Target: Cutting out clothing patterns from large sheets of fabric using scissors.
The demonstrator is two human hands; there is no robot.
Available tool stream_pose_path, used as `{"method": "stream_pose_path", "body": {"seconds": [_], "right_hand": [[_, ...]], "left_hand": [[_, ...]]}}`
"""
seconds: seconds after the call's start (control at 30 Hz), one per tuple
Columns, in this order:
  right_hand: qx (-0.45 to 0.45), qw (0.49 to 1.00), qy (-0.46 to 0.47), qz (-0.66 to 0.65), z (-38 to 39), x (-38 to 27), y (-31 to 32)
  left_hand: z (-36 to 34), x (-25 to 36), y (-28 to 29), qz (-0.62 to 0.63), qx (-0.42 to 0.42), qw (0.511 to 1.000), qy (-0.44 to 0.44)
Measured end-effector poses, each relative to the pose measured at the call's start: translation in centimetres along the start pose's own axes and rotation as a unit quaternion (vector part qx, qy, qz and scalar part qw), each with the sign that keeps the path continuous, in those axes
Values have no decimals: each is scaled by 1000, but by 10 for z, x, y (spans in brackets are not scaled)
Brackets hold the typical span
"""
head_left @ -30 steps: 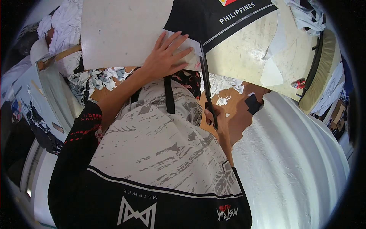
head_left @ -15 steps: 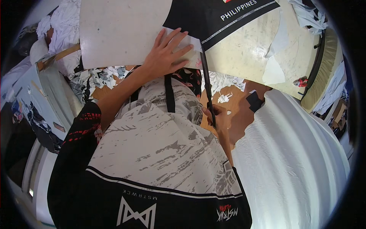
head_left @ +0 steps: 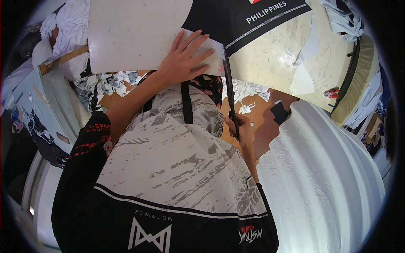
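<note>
My left hand [head_left: 184,59] lies flat with its fingers spread, palm down on the white margin of a printed black fabric piece [head_left: 211,19] at the table's near edge. Below that edge, my right hand [head_left: 241,127] is closed round the handles of long black scissors [head_left: 229,84]. Their blades point away from me and reach up to the fabric's lower corner, where the white margin meets the black. Part of the grip is hidden by my fingers.
The pale table [head_left: 130,38] carries white offcuts [head_left: 303,80] and a small red object [head_left: 332,92] on the right. White sheeting [head_left: 320,168] drapes at my right. Scraps [head_left: 112,84] litter the floor beneath. A fabric heap [head_left: 71,29] lies at far left.
The view has shifted very slightly. Both hands, the scissors and the fabric keep nearly the same places relative to one another.
</note>
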State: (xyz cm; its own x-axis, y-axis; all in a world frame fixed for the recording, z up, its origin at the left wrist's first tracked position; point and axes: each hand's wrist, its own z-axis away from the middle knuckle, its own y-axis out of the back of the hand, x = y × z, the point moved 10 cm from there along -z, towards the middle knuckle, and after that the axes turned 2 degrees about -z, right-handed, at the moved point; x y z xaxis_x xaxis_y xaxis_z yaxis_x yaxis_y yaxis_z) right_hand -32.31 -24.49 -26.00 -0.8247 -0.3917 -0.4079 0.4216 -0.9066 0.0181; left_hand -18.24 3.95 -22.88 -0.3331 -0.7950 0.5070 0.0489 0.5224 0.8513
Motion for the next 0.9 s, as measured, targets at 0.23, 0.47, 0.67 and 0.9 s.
{"method": "stream_pose_path", "body": {"seconds": [0.23, 0.47, 0.67, 0.9], "right_hand": [[-20, 998, 26, -51, 1, -7, -3], [6, 1000, -13, 15, 3, 0, 0], [-48, 998, 17, -33, 4, 4, 0], [-98, 995, 14, -30, 0, -24, 22]], "left_hand": [[0, 0, -1, 2, 3, 1000, -4], [-1, 1, -1, 1, 4, 1000, -6], [-1, 3, 1, 3, 12, 1000, -3], [1, -1, 7, -2, 27, 1000, 0]]}}
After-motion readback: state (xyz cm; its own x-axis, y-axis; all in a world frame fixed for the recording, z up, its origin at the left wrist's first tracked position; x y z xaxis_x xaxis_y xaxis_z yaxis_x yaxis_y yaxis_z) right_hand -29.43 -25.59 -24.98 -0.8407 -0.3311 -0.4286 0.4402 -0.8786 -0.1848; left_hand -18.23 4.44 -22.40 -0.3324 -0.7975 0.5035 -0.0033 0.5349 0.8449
